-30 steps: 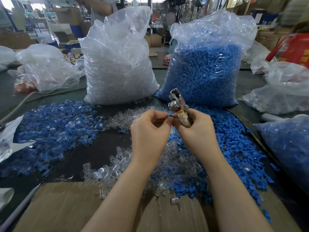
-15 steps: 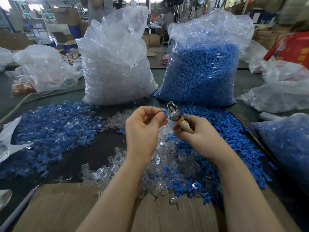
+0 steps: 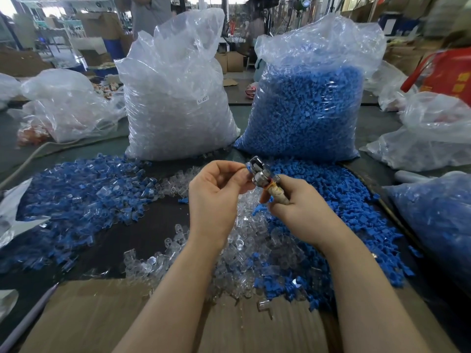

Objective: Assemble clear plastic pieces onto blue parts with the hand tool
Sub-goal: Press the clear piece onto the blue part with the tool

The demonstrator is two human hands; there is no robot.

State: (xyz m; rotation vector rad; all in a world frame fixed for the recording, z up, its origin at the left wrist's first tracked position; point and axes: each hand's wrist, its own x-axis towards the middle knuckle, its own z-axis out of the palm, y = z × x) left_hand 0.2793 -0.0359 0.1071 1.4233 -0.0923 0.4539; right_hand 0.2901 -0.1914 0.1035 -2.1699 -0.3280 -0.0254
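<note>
A sheet of brown cardboard (image 3: 84, 319) lay nearest the person, over the near edge of the dark table (image 3: 153, 222); a grey pen (image 3: 30, 315) rested at its left corner. Beyond it, loose clear plastic pieces (image 3: 244, 253) were heaped between the 2 forearms, mixed at the right with a spread of loose blue parts (image 3: 356, 225); a wider pile of assembled blue-and-clear pieces (image 3: 76, 189) covered the table to the left. Above the heaps the left hand (image 3: 216, 197) had its fingers curled, thumb and forefinger pinching a small blue part (image 3: 247, 167) against the metal head of the hand tool (image 3: 262, 179); the right hand (image 3: 303, 210) gripped the tool's taped handle, fingers wrapped round it, the head tilted up and to the left. Farther back 2 full bags stood upright side by side; the bag of clear pieces (image 3: 175, 98) on the left, the bag of blue parts (image 3: 308, 103) on the right. Crumpled plastic bags (image 3: 66, 105) lay to either side; a red container (image 3: 448, 75) stood at the far right.
</note>
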